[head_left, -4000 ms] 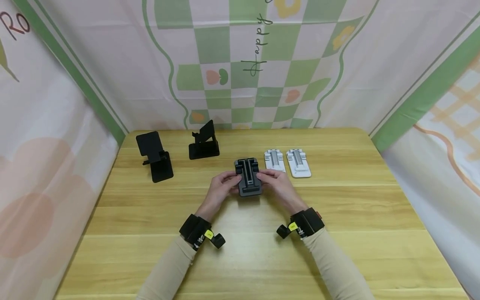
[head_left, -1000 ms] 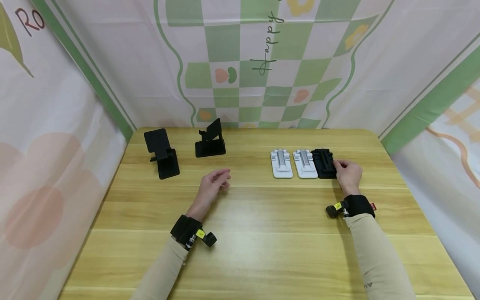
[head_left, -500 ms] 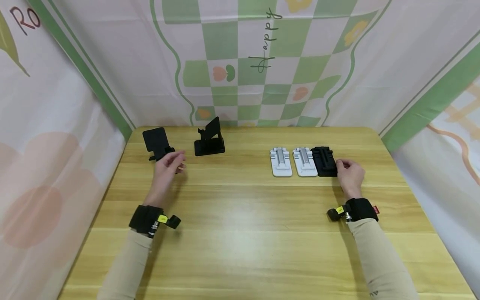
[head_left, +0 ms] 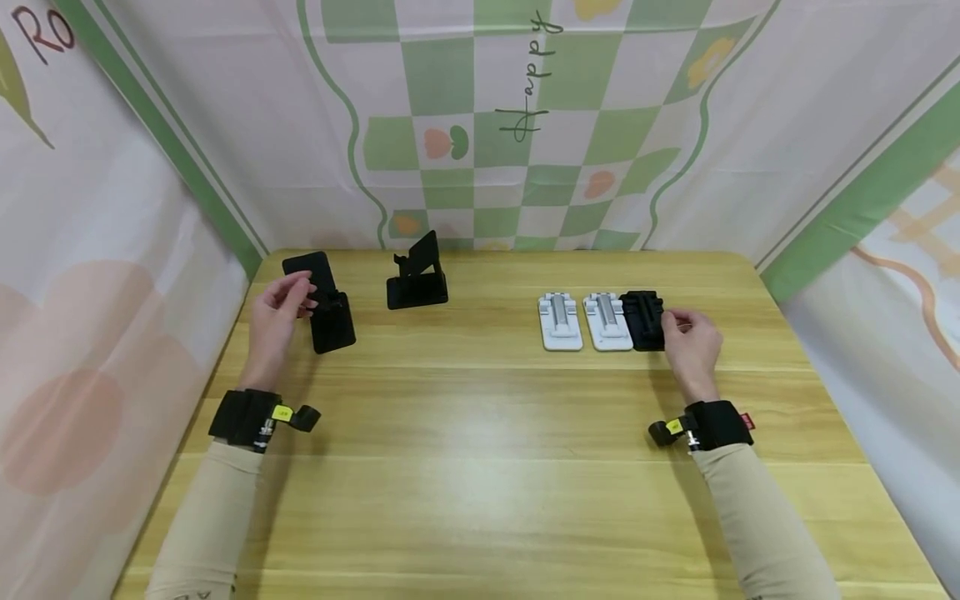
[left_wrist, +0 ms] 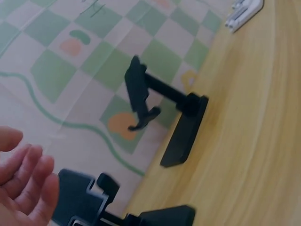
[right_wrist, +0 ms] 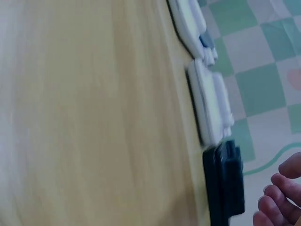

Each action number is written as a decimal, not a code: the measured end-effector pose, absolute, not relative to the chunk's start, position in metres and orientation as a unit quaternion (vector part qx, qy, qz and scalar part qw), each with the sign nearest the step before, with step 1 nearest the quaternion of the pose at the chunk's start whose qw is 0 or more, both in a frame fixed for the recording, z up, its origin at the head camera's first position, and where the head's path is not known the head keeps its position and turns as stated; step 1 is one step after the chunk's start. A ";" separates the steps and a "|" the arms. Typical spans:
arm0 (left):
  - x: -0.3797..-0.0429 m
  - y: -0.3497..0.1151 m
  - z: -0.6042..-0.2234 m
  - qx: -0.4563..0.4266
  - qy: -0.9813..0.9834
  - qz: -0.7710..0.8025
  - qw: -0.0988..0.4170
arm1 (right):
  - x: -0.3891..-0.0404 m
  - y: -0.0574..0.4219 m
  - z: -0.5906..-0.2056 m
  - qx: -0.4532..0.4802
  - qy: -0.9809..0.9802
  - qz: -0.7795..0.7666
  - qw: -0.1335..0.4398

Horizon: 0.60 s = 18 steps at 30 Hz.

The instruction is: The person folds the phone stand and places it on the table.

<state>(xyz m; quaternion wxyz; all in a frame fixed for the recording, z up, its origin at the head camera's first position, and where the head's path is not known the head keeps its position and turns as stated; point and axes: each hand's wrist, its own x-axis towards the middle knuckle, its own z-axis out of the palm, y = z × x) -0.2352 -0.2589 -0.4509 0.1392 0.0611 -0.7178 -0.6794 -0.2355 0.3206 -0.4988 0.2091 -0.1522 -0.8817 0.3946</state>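
Note:
My left hand (head_left: 273, 321) hovers over the left side of an unfolded black phone stand (head_left: 333, 325), fingers loosely bent. The left wrist view shows those fingers (left_wrist: 28, 179) holding nothing, beside the stand's raised plate (left_wrist: 77, 197). On the right, a folded black phone stand (head_left: 642, 321) lies flat, its side against a folded white phone stand (head_left: 608, 323). My right hand (head_left: 693, 342) is at its right edge in the head view. In the right wrist view a gap shows between the loosely bent fingers (right_wrist: 277, 200) and the black stand (right_wrist: 225, 183).
A second unfolded black phone stand (head_left: 417, 287) stands near the table's back edge, its plate tilted. Another folded white phone stand (head_left: 560, 323) lies left of the first white one. A patterned cloth (head_left: 502, 192) hangs behind the wooden table (head_left: 480, 467).
Both hands held the dark folded stand 4 seconds ago; it now lies right of the white stands. My left hand has since swung left to the unfolded stand. The right hand has barely moved lately.

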 end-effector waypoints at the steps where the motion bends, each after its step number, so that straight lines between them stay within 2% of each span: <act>1: -0.237 -0.262 -0.450 0.062 -0.716 -0.679 0.150 | -0.235 0.318 -0.497 -0.146 -0.881 0.397 0.214; 6: -0.247 -0.277 -0.449 0.073 -0.722 -0.655 0.214 | -0.232 0.304 -0.494 -0.111 -0.878 0.407 0.227; 11: -0.259 -0.290 -0.456 0.113 -0.733 -0.624 0.247 | -0.231 0.297 -0.494 -0.086 -0.876 0.409 0.240; 14: -0.265 -0.295 -0.461 0.131 -0.740 -0.610 0.251 | -0.230 0.296 -0.496 -0.080 -0.874 0.410 0.246; 18: -0.267 -0.294 -0.461 0.137 -0.732 -0.630 0.222 | -0.229 0.296 -0.499 -0.084 -0.873 0.416 0.242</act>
